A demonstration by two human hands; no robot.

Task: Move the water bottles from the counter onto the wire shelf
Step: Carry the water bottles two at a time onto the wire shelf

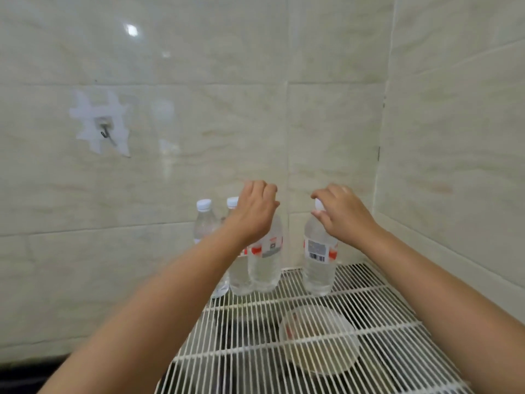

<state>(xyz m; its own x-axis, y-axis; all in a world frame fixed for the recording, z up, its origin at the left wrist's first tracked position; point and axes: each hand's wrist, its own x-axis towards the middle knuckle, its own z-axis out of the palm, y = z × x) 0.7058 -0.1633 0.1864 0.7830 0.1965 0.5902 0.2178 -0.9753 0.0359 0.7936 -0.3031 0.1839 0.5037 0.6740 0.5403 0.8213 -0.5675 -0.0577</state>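
Observation:
Several clear water bottles with white caps and red-and-white labels stand upright at the back of the white wire shelf (pixel 377 317). My left hand (pixel 255 211) is curled over the top of one bottle (pixel 265 265) in the middle group and hides its cap. To its left stand two more bottles (pixel 204 220) (pixel 237 273), close together. My right hand (pixel 341 214) pinches the cap of the rightmost bottle (pixel 319 263), which stands apart near the corner of the tiled walls.
Below the wire shelf lies a round clear dish (pixel 318 339), seen through the bars. Tiled walls close in behind and on the right. A metal hook (pixel 105 132) is stuck to the back wall at the left. A dark counter edge (pixel 25 373) shows at the bottom left.

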